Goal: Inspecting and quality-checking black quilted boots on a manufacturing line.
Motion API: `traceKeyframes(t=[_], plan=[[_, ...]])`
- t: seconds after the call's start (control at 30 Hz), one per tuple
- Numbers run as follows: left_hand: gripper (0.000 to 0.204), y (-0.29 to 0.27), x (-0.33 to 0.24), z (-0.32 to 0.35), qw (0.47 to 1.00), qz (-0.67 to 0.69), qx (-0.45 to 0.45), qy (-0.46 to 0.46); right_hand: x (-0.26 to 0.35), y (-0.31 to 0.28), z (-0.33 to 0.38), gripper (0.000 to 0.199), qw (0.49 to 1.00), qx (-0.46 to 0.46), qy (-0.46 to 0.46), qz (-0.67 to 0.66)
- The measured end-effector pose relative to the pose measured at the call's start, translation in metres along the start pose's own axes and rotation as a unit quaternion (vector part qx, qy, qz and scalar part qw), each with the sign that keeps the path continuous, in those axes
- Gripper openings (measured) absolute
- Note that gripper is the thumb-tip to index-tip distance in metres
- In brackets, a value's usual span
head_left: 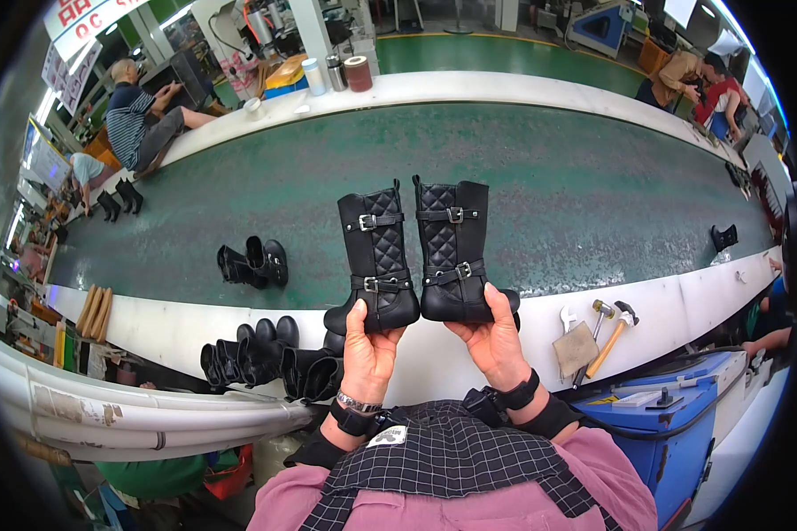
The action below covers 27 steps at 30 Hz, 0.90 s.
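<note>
Head view: left hand (pixel 369 350) clamped on the sole of the left boot (pixel 376 257); right hand (pixel 496 341) clamped on the sole of the right boot (pixel 453 252). Both boots black, quilted, buckled, held upright side by side at picture centre, shafts pointing toward twelve o'clock, a narrow gap between them.

Around them: at eight o'clock of the hands, a cluster of black boots (pixel 266 358) lying on the white desk (pixel 691 310) edge, just beside the left wrist. At ten o'clock, another small pair of boots (pixel 252 263) standing on the green conveyor belt (pixel 549 186). At four o'clock of the right hand, two hammers (pixel 613 332) and a flat grey pad (pixel 576 350), near but not touching. Lone black shoe (pixel 723 237) far out at three o'clock. Cups and cylinders (pixel 336 73) on the far rail at twelve. Seated person (pixel 142 115) at eleven o'clock, two more people (pixel 704 88) at two.

Nothing between the held boots and the belt straight ahead; wide bare green surface at twelve and one o'clock. Tighter at seven and eight o'clock, with the boot pile and white pipes (pixel 150 416) along the near edge. Blue machine (pixel 673 416) crowding five o'clock.
</note>
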<state>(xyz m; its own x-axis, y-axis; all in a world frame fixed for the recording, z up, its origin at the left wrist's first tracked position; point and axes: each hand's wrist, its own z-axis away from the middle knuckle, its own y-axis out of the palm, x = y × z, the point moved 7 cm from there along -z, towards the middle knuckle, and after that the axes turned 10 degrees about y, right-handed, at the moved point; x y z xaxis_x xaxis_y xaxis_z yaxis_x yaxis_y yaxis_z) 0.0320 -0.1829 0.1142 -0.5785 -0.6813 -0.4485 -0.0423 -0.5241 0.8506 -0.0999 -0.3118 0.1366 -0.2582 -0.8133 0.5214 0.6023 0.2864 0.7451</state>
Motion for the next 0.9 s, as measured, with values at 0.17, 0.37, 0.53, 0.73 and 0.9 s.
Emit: traceKeyframes(t=[0.17,0.37,0.53,0.73,0.9], plan=[[0.035,0.001,-0.001,0.001,1.000,0.007,0.000,0.000,-0.003,-0.004,-0.001,0.043,1.000,-0.020,0.004,-0.007],[0.035,-0.004,-0.001,-0.001,1.000,-0.001,0.001,0.003,-0.005,-0.003,0.000,0.043,1.000,-0.019,0.004,-0.004],[0.037,-0.012,0.001,-0.002,1.000,-0.001,-0.008,-0.004,-0.008,-0.005,0.000,0.042,1.000,-0.021,0.006,0.000],[0.034,-0.016,0.002,-0.003,1.000,-0.012,-0.013,0.006,-0.011,-0.003,-0.001,0.042,1.000,0.003,-0.003,0.016],[0.037,-0.012,-0.003,-0.001,1.000,-0.002,0.001,0.026,-0.013,-0.002,-0.003,0.041,1.000,0.006,-0.001,0.009]])
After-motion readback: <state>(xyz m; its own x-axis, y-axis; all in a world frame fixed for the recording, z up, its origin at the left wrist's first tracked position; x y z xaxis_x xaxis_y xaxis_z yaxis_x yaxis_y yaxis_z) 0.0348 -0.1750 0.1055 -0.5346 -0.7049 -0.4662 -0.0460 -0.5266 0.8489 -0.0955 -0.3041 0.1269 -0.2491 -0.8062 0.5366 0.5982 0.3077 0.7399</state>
